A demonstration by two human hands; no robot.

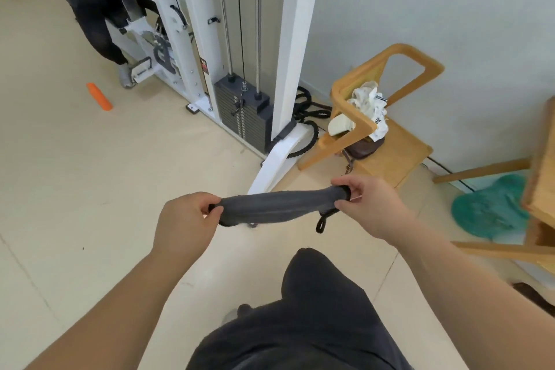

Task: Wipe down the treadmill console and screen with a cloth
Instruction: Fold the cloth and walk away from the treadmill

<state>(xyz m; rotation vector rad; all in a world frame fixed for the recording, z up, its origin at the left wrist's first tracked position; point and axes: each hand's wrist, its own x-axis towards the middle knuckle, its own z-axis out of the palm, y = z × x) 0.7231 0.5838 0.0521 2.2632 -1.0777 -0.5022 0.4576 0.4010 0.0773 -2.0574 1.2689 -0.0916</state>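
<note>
Pale beige floor (75,177) and a light grey wall (435,9) frame what I log from the head view. Item one: dark grey cloth (277,206), stretched level in the air between my two hands in front of my body, above the floor and touching nothing else; a small black loop (322,224) hangs from its right end. Item two: left hand (184,221), fingers pinched closed on the cloth's left end. Item three: right hand (371,204), thumb and fingers closed on the bunched right end. Item four: white cable weight machine (288,39), standing against the wall, with a dark weight stack (243,117) between its uprights and black cords (306,111) coiled at its foot. Item five: tan plastic chair (390,141), just beside the machine's base, carrying a crumpled white cloth (371,102) and a brown bag (365,149). Item six: teal mat (486,210) on the floor near the wall, partly under wooden furniture (540,165) at the right edge. Item seven: orange object (100,96) lying on the floor to the left of the machine. Item eight: another person's dark-clad leg (96,18) at an exercise bike (144,48), upper left. No treadmill console or screen appears in my view.
</note>
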